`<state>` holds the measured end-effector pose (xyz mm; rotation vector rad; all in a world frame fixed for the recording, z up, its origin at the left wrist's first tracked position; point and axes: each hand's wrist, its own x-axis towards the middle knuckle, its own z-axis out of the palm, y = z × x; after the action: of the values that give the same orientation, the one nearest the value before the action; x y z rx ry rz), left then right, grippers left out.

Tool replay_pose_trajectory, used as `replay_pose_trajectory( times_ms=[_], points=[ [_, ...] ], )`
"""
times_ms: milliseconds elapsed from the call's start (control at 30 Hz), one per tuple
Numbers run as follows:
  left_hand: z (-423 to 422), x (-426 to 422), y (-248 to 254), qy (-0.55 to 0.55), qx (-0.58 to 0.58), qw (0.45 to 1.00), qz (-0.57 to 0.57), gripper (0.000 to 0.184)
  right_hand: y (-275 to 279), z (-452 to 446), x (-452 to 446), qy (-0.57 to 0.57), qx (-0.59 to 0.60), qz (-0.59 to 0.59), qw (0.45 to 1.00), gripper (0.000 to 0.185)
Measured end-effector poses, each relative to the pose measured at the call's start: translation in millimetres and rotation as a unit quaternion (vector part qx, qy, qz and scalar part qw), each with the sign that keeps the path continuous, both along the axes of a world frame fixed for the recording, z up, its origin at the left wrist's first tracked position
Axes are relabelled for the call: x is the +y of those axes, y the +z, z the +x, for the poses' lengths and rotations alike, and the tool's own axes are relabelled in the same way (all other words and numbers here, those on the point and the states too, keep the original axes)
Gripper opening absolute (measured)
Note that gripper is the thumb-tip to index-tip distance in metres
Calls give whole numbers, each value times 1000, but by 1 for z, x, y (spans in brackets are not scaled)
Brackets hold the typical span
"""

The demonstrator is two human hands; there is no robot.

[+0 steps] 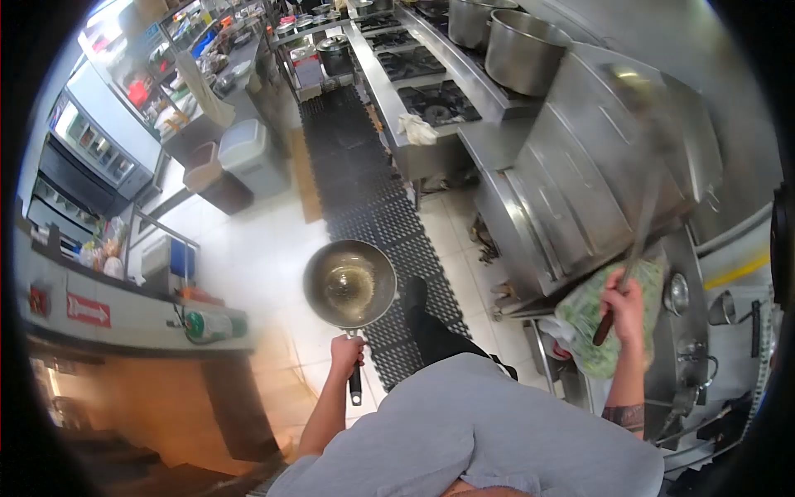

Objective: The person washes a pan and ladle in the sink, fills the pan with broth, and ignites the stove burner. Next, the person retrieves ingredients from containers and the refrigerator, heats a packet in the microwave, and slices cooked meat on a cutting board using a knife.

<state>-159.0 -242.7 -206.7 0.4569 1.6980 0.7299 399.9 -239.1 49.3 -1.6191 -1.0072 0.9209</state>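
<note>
My left hand (346, 354) is closed round the black handle of a deep frying pan (314, 286), held level above the floor in front of me. A yellowish shine covers the middle of its inside; whether that is liquid I cannot tell. Out to the right, my right hand (621, 300) grips a long metal utensil (646, 211) near its wooden handle end. Its far end points up and away, and is too blurred to name. Below and behind that hand lies a clear plastic bag of green leafy vegetables (592, 356).
A gas range (439, 103) with large steel pots (526, 54) runs along the right. Beside it stands a steel unit (563, 178) with sloped panels. A black perforated mat (352, 157) covers the walkway. Bins (255, 161) stand left; a counter edge (141, 319) juts in nearer.
</note>
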Motion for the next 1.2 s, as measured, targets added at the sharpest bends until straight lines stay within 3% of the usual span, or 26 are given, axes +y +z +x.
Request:
replay_pose_trajectory(
  times_ms=[67, 100, 167, 233, 333, 433, 533, 600, 667, 833, 967, 1067, 1100, 1200],
  points=[
    [-18, 56, 5, 7, -11, 1000, -2, 13, -43, -67, 78, 41, -112, -87, 989, 17],
    [-30, 82, 7, 5, -8, 1000, 2, 13, -78, -97, 121, 103, -199, -66, 972, 26],
    [-51, 133, 32, 7, -13, 1000, -3, 13, -181, -150, 206, 211, -226, -46, 950, 34],
    [-69, 178, 60, 19, 2, 1000, 9, 13, -227, -219, 276, 292, -142, -55, 944, 32],
    [-104, 244, 90, 21, -5, 999, 30, 10, -261, -303, 375, 390, -203, -38, 897, 30],
    [-129, 322, 111, 16, -4, 999, 46, 8, -271, -370, 464, 406, -211, -33, 889, 29],
    [-167, 414, 97, -47, 75, 994, 69, 6, -262, -413, 547, 441, -125, -44, 888, 29],
    [-186, 486, 84, -94, 84, 990, 68, 7, -238, -424, 599, 386, 47, -119, 913, 24],
    [-213, 558, 65, -160, 84, 981, 67, 8, -199, -417, 642, 323, 161, -105, 926, 17],
    [-196, 738, 58, -343, 44, 935, 80, 8, -71, -342, 707, 63, 211, -23, 975, 14],
    [-130, 842, 57, -458, -26, 887, 62, 10, 48, -263, 723, -92, 91, 76, 989, 45],
    [-74, 885, 47, -516, -39, 850, 96, 11, 118, -206, 739, -181, -93, 23, 979, 55],
    [-58, 895, 42, -534, -48, 840, 84, 12, 137, -185, 745, -196, -174, -20, 965, 41],
    [-4, 921, 50, -554, -65, 827, 62, 12, 164, -96, 771, -158, -260, -86, 949, 36]
  ],
)
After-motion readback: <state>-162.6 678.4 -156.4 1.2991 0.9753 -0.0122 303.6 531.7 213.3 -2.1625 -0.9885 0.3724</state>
